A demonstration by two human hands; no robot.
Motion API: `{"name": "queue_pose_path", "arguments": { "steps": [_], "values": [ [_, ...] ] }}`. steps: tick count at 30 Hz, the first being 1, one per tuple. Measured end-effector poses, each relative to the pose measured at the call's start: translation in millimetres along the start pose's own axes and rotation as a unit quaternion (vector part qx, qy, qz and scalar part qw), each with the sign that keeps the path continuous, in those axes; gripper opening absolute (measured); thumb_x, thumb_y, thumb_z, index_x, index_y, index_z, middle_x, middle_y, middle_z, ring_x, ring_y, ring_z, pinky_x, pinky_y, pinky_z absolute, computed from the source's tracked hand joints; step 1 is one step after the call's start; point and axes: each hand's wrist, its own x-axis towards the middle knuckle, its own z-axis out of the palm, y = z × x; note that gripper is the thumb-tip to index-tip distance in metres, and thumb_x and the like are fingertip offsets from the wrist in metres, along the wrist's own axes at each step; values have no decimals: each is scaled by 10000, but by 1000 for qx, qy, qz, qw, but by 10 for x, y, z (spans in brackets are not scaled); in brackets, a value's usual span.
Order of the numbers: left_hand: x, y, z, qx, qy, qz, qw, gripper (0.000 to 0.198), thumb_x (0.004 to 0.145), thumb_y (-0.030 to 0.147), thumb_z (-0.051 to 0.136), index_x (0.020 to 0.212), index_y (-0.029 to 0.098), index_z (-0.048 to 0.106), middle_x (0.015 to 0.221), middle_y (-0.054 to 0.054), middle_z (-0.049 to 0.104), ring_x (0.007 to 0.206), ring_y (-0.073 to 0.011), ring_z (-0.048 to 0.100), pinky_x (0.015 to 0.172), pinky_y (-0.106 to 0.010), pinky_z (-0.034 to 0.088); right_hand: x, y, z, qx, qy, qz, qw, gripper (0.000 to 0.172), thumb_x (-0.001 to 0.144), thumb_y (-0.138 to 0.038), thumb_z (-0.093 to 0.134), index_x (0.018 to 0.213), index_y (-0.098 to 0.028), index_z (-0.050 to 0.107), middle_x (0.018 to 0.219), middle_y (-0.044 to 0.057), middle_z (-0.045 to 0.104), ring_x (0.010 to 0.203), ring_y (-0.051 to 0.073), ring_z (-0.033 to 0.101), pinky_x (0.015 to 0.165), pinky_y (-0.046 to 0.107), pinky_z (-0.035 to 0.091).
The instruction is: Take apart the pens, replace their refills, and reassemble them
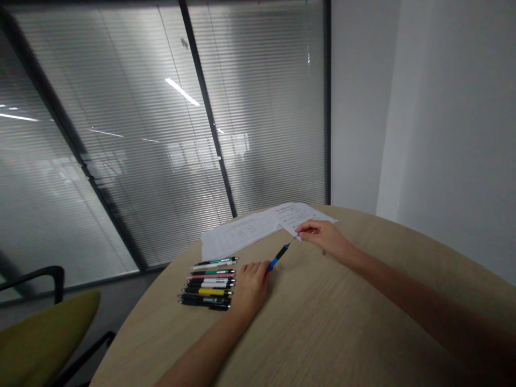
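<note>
My left hand (252,286) is closed around a blue pen (278,257) with a black grip, whose front end points up and to the right. Beyond that end, my right hand (316,235) pinches a small thin piece (296,236) between thumb and fingertips; it looks like a pen tip or spring, too small to tell. Left of my left hand lies a row of several pens, among them a yellow one (209,292), a pink one (209,276) and black ones (203,301).
Printed sheets of paper (242,234) lie at the far edge of the round wooden table (346,322). A green chair (52,333) with black armrests stands at the left. Behind the table are glass panels with blinds and a pale wall.
</note>
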Motion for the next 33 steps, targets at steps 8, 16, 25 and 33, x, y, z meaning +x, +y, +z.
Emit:
{"name": "queue_pose_path", "arguments": {
  "steps": [8,16,25,33],
  "values": [
    [8,0,-7,0,6,10,1000,176,797,135,475,963,173,517,845,-44,640,773,-200,575,681,-316,401,-9,13,39,0,-19,1,1000,147,625,-191,555,737,-158,645,741,32,656,710,155,592,705,309,451],
    [0,-2,3,3,2,14,1000,201,792,118,453,974,181,512,849,-41,637,777,-198,571,680,-314,393,-3,45,27,15,-10,-8,1000,143,635,-205,551,744,-174,639,751,26,651,700,144,590,688,291,458],
    [0,-6,2,1,10,22,1000,171,805,136,450,959,174,516,824,-44,630,752,-198,569,668,-312,392,-41,68,85,-43,-39,-64,996,143,654,-173,532,738,-174,647,762,27,645,727,144,581,697,285,451],
    [-6,4,-11,10,26,35,999,201,819,142,420,988,188,519,814,-43,612,753,-186,550,684,-307,390,-36,75,77,-71,-62,-79,992,119,669,-181,546,730,-178,649,751,25,640,721,141,576,688,281,450]
  ]
}}
